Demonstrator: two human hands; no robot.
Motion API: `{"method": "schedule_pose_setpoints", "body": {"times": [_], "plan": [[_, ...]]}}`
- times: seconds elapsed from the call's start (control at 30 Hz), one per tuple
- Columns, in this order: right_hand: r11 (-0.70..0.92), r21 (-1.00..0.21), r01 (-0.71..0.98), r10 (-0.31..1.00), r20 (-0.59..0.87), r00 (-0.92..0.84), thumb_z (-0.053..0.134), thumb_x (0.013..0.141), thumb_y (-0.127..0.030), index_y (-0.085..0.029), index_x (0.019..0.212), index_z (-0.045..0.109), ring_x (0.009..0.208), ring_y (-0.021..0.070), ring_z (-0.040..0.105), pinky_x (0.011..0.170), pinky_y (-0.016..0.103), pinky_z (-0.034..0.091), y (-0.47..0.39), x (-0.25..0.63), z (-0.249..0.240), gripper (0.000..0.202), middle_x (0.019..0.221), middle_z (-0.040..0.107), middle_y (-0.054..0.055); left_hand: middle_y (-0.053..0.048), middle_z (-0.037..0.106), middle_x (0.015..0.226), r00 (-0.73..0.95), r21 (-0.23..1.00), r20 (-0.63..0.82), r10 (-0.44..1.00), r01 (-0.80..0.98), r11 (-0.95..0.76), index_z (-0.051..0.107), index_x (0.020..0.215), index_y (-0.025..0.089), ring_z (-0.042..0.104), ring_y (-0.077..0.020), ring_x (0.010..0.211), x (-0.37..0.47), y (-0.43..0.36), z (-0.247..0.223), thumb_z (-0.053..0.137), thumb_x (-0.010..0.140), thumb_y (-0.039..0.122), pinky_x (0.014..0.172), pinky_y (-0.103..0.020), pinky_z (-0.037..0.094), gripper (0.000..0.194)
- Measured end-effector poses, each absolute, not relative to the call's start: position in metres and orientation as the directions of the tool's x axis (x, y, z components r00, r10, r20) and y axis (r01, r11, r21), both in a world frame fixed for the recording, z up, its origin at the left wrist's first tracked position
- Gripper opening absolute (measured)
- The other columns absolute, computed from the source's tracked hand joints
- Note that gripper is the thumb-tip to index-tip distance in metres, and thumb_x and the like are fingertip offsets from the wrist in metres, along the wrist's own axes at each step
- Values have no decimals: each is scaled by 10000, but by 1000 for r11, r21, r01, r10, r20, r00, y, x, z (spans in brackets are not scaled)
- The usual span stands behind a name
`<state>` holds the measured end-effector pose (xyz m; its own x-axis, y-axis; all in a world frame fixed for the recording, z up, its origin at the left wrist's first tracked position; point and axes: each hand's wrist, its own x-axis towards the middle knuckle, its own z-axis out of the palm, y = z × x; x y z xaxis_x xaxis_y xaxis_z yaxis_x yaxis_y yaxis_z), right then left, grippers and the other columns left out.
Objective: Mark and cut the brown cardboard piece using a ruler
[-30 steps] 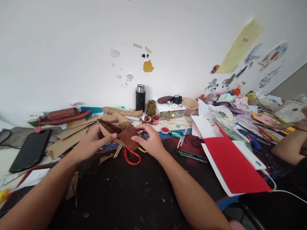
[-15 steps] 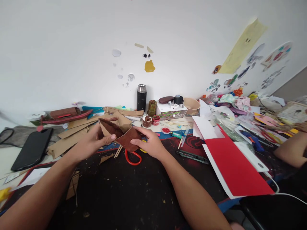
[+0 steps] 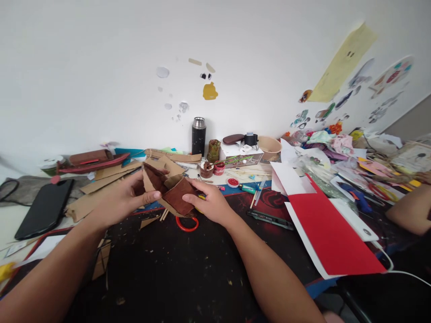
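Between my two hands is a folded piece of cardboard [image 3: 178, 196], painted reddish brown on some faces and bare tan along its edges. My left hand [image 3: 133, 196] pinches its left side, the thumb lying along the near face. On the other side my right hand [image 3: 208, 199] grips the right end, thumb pressed on the brown face. Just below the cardboard, red-handled scissors [image 3: 187, 229] lie on the black mat and are partly covered by it. Thin wooden sticks [image 3: 164, 215] poke out near the scissors.
A black phone [image 3: 45, 208] and cardboard scraps [image 3: 101, 188] lie left. Behind stand a black flask [image 3: 198, 139] and small paint jars [image 3: 206, 169]. A utility knife [image 3: 270, 220] and red card [image 3: 330, 224] lie right. Another person's arm [image 3: 409, 208] rests at far right.
The cardboard has tilted and its folds have opened a little in my hands, showing more of the tan lower edge. It now covers more of the red scissor handle.
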<state>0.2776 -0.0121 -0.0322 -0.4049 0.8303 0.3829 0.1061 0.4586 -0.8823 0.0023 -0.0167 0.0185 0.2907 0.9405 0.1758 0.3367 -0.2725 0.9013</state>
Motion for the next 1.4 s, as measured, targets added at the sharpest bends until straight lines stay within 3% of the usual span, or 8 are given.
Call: {"method": "schedule_pose_setpoints", "body": {"times": [0.53,0.97,1.13,1.4], "plan": [[489,-849,201,843,401,-357,762,1068,-497,-302,1497,766,1406,317,745,1243,507,553,-15,277,-30,471,1497,798,70,-126,801,1500,280,849,193,940,432,-303,786,1389,279,739,-429,1368,-1,-15,18,840,849,761,1172,-557,599,726],[508,-821,262,845,414,-339,743,1084,-490,-274,1476,772,1361,320,767,1209,494,575,-14,277,-31,449,1455,818,83,-140,814,1472,280,844,197,940,440,-308,784,1390,270,748,-443,1355,-2,-15,19,841,828,771,1113,-542,642,756],[533,-800,277,826,421,-375,735,1098,-475,-315,1526,741,1388,306,755,1240,483,550,-16,278,-28,456,1508,792,63,-135,813,1472,265,847,216,940,427,-315,790,1385,276,749,-435,1342,1,-16,18,841,834,767,1139,-568,624,740],[539,-796,274,817,416,-399,695,1117,-501,-312,1586,699,1441,315,722,1247,495,543,-18,277,-30,505,1562,757,79,-152,828,1435,243,871,193,951,404,-280,765,1421,252,743,-443,1350,10,-15,20,820,811,849,1109,-573,650,856]]}}
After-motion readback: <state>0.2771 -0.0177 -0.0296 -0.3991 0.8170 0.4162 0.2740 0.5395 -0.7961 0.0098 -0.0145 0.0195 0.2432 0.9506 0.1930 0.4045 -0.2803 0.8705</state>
